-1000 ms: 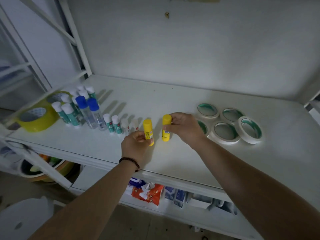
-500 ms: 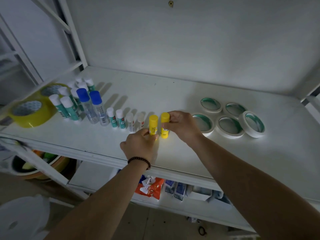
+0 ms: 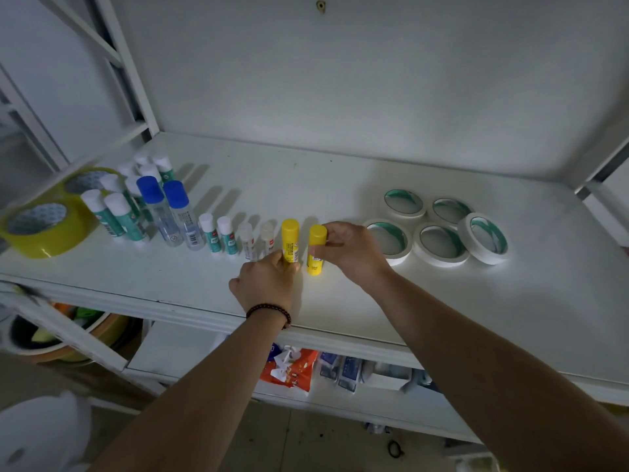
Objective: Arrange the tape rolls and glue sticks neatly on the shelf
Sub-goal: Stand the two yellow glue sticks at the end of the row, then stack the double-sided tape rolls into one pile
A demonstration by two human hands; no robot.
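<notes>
My shelf point(image 3: 340, 185) looked nearly sorted by then. The biggest change over the last second was that both yellow glue sticks had travelled left and back with my hands, from a loose spot out in front toward the end of the upright row. A second earlier I held them tilted and apart from the line; now they stood upright, just beside the two small clear-capped sticks point(image 3: 258, 238), closing the row. I judged that placement all but finished, with only letting go left.

The five white tape rolls point(image 3: 439, 229) lay flat in a cluster to the right, where they had been, and the two big yellow tape rolls point(image 3: 41, 229) sat at the far left.

My right hand point(image 3: 350, 250) reached in from the right, wrist low, fingers pinched around the cap and upper body of the right yellow glue stick point(image 3: 316, 253). My left hand point(image 3: 269, 284) came up from below, knuckles toward me, thumb and fingers closed on the lower half of the left yellow glue stick point(image 3: 290, 238).
</notes>
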